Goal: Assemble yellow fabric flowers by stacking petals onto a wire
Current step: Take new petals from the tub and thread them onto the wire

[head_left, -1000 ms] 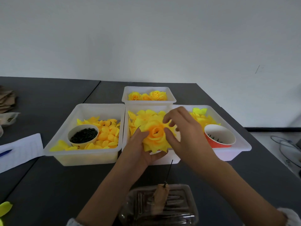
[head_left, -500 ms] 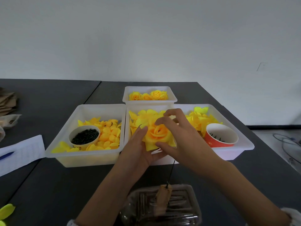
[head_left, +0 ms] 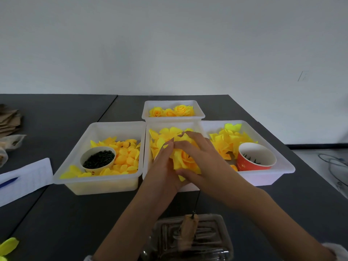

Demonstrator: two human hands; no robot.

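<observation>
Yellow fabric flower [head_left: 183, 161] near complete on thin dark wire [head_left: 197, 202]; left hand [head_left: 163, 170] cups it, right hand [head_left: 203, 157] fingers curled round petals. Three finished yellow roses [head_left: 171, 111] binned.

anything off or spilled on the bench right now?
One stray yellow petal lies on the table's near left corner, outside every tray. Otherwise nothing stands out: petals sit in their trays, and both cups, the white cup and the red cup, stand upright.

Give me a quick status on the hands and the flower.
Left hand and right hand both grip the flower. Wire hangs below. Nothing blocking.
</observation>
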